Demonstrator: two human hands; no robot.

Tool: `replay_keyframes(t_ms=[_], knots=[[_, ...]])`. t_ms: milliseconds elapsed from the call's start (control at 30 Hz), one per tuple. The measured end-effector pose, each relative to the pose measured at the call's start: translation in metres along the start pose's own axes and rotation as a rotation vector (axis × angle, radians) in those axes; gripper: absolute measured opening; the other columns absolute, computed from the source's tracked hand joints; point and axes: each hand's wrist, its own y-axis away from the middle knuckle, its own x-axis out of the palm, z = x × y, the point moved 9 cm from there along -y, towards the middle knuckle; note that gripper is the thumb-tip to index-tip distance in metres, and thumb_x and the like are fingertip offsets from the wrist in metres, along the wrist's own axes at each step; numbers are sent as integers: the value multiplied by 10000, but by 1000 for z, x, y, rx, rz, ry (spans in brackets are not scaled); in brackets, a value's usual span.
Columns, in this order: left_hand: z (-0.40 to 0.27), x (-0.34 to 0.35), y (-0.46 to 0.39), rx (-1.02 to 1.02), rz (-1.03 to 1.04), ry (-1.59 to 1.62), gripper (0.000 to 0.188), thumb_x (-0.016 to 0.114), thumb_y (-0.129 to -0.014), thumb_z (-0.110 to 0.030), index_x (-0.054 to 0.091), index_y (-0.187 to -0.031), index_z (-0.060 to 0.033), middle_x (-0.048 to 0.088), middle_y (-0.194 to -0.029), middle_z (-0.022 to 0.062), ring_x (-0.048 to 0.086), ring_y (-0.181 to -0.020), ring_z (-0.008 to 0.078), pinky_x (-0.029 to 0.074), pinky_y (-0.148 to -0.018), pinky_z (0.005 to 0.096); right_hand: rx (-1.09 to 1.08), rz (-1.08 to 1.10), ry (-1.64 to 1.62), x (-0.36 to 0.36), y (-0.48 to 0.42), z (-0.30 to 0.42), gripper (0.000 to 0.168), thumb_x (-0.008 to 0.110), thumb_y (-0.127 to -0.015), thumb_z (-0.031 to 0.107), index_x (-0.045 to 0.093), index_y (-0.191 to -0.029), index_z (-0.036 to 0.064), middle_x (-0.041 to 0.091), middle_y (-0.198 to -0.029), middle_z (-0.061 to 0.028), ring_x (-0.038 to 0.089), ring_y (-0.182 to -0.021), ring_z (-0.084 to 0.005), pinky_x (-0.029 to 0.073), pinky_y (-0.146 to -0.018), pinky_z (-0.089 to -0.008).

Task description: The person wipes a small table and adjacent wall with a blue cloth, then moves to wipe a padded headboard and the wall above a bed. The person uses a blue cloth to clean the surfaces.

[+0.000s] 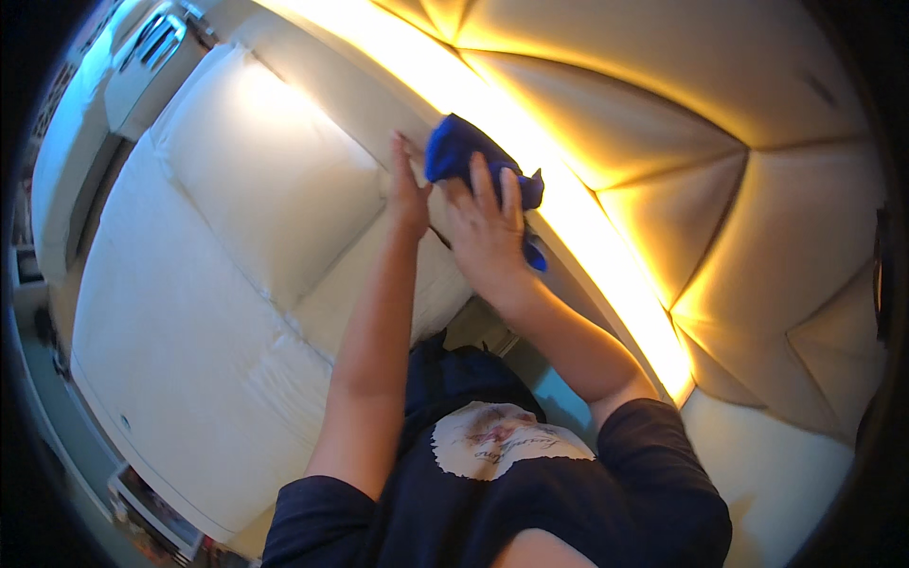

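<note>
My right hand [490,227] lies with its fingers spread over a crumpled blue cloth [469,149], holding it against a pale ledge beside a bright yellow light strip [582,234]. One corner of the cloth sticks out past my fingers, and another bit shows below, by my wrist. My left hand [408,192] is just to the left of the cloth, raised edge-on with its fingers stretched out. Nothing shows in it; whether its fingertips touch the ledge is unclear.
A padded, seamed panel [660,106] rises behind the light strip. Left of my arms spreads a bed-like white surface [192,341] with a large white cushion or pillow [263,156]. A pale cabinet [156,71] stands at the upper left, and a low shelf [156,511] at the lower left.
</note>
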Motion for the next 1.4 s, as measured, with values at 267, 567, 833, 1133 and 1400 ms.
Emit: replay_keyframes(t_ms=[267,567,833,1133,1400], knots=[[-55,83,78,552,-97,-874,759,513,-996,-439,168,-1567,-77,43,-1609,266,29,-1489,434,120,-1159,579,136,167,121,-2,90,-25,507,519,-912,193,519,-1417,141,391,-1536,25,169,-1506,-205,44,-1193,-521],[6,192,201,979,415,-1181,244,594,-953,-251,733,-996,-55,642,-1252,106,375,-1392,400,57,-1142,669,661,110,116,-27,290,-76,507,624,-841,159,591,-1339,250,489,-1378,11,346,-1396,-326,246,-1053,-711],[50,213,244,1139,590,-1201,287,651,-920,-293,715,-1169,-165,591,-1341,53,355,-1408,342,115,-1174,593,830,-35,-25,-8,337,-81,357,648,-849,173,671,-1205,163,602,-1155,-120,412,-1317,-445,184,-1061,-760],[50,210,242,1061,622,-1305,343,630,-940,-332,678,-1247,-188,556,-1377,35,289,-1439,332,66,-1178,591,976,-229,-8,-15,409,-91,529,689,-847,235,562,-1353,145,515,-1257,-224,389,-1274,-531,217,-1069,-726],[62,214,248,1116,595,-1277,337,612,-955,-334,671,-1260,-202,553,-1374,23,275,-1447,322,47,-1179,588,1426,-327,121,-1,495,-110,591,685,-887,287,490,-1413,101,428,-1327,-347,369,-1233,-557,243,-1045,-706]])
